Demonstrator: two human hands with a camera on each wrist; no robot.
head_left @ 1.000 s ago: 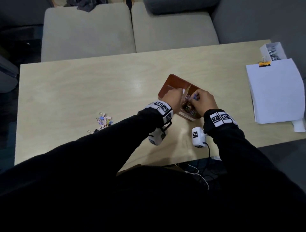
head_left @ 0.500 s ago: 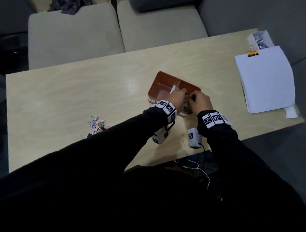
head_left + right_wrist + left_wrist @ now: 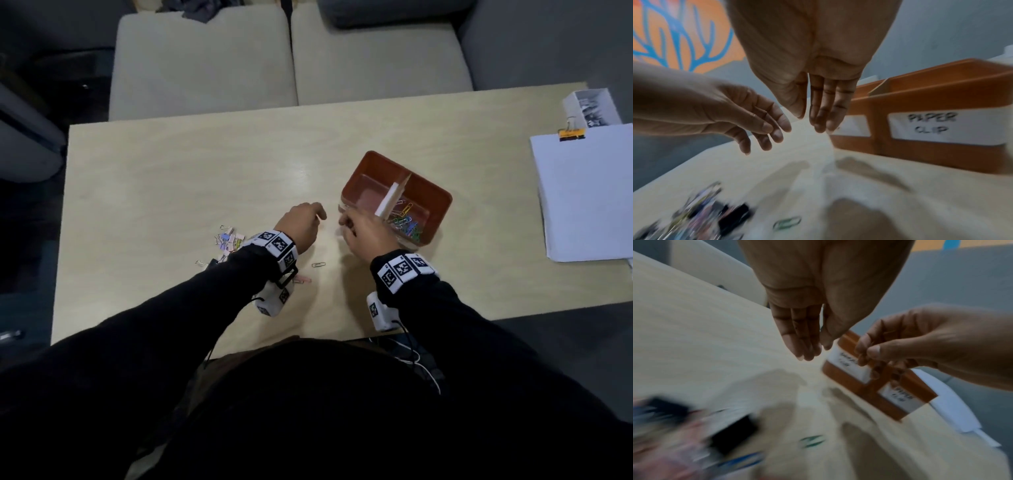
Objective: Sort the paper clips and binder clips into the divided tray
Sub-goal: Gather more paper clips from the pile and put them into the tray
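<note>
The orange divided tray (image 3: 442, 202) stands right of the table's middle, with a white divider across it. Several coloured paper clips (image 3: 406, 222) lie in its near compartment, whose wall (image 3: 920, 97) is labelled "PAPER CLIP". My left hand (image 3: 322, 214) hovers just left of the tray, fingers straight and holding nothing (image 3: 816, 352). My right hand (image 3: 344, 221) hangs beside the tray's near corner, fingers relaxed and holding nothing (image 3: 808, 123). A pile of pastel binder clips (image 3: 229, 240) lies left of my left wrist. A loose green paper clip (image 3: 318, 265) lies between my wrists (image 3: 787, 223).
A pink paper clip (image 3: 303, 280) lies by my left wrist camera. A white paper stack (image 3: 582, 198) with an orange binder clip (image 3: 571, 134) covers the table's right end. A white box of clips (image 3: 592, 106) sits at the far right corner. Sofa cushions (image 3: 205, 58) lie beyond the table.
Both hands have drawn back from over the tray's near compartment to the table just left of it. What they were handling there is no longer in them.
</note>
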